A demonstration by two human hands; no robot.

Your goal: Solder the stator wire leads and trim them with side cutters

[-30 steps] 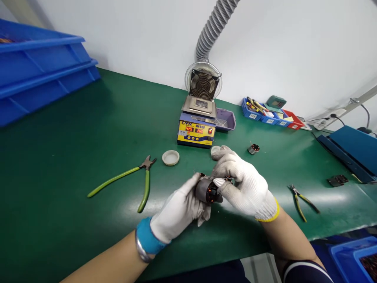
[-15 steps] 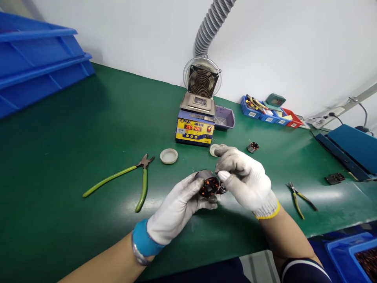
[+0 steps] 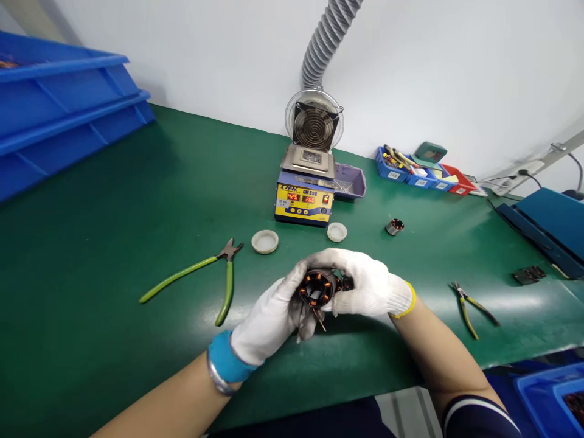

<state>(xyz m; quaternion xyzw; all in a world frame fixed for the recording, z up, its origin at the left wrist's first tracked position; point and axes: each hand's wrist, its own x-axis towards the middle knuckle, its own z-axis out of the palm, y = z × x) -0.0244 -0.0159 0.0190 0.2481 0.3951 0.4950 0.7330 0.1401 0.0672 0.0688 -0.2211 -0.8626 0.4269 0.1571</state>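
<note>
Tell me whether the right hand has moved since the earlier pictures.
Yes. The right hand has drawn back, away from the smaller white dish: its fingers overlapped the dish in view before, and now the dish shows whole.

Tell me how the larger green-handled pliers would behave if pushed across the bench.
The larger pliers would likely not roll, since they lie flat with handles splayed. Those handles look stiff but may swing about the pivot. The metal head probably makes that end heavier.
</note>
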